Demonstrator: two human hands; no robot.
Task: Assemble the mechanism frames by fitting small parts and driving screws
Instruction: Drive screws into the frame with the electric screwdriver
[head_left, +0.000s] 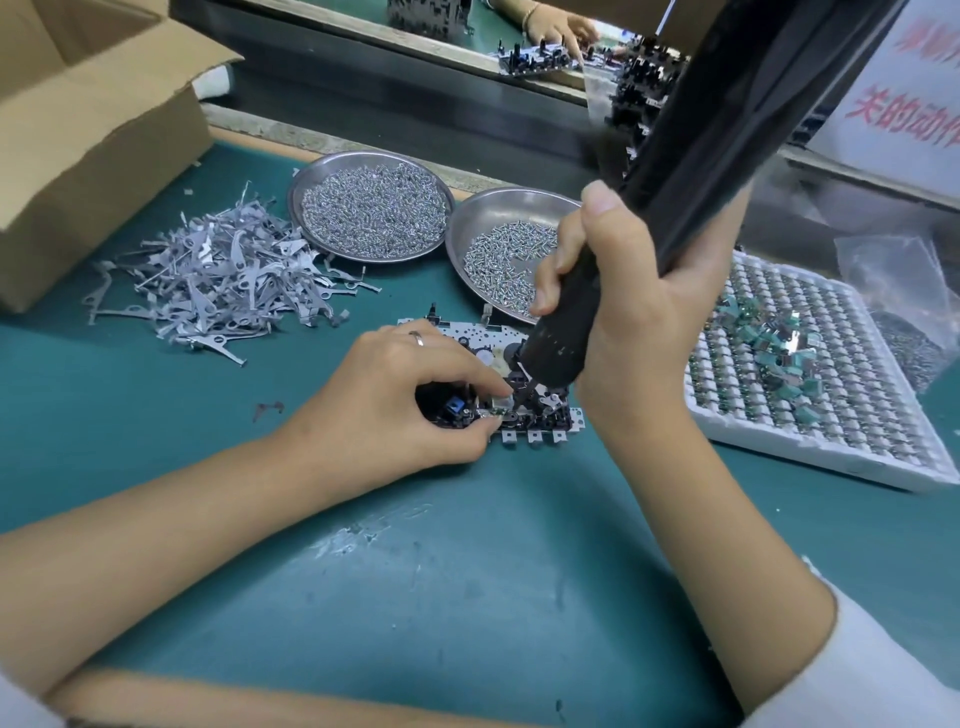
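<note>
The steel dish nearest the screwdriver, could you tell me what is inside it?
The steel dish holds loose silver screws; the right hand and screwdriver cover its right part.

I see the mechanism frame (524, 410) lying flat on the green bench, near its middle, a perforated metal plate with black parts and tabs along its near edge. The black electric screwdriver (566, 332) stands tilted, tip down on the frame. Silver screws (506, 260) fill a steel dish behind it, toward the bench's far edge.
</note>
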